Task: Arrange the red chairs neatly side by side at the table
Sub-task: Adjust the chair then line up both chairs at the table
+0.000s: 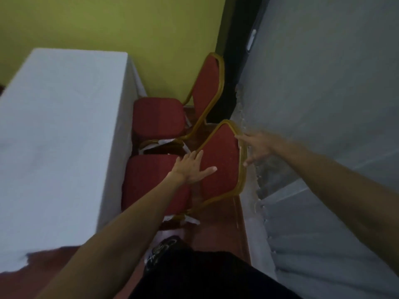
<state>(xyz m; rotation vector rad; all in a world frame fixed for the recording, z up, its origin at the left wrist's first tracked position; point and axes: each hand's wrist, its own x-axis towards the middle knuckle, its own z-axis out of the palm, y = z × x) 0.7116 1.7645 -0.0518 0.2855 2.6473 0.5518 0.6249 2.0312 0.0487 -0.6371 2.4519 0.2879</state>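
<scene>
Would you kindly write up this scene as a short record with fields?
near chair: red, gold frame, seat toward the table
far chair: beside it, same facing, by the yellow wall
left hand: open, flat on near chair's backrest
right hand: open, touching the backrest's right frame edge
table: white cloth, left of both chairs

1. Red upholstery cloth on seat and back of the near chair (218, 169) — matt, finely grained
2. Same red matt cloth on the far chair (158, 117), padded in look
3. Metal tubing for the gold frames (241, 182), smooth, with a dull sheen
4. White tablecloth (54, 126) — plain smooth fabric, matt, hanging flat down the side
5. Yellow-green wall (108, 24), painted, matt and even
6. Grey drape (323, 93) at the right, matt cloth, pleated lower down
7. Reddish-brown floor (218, 229), smooth, slightly glossy, wood-like
</scene>
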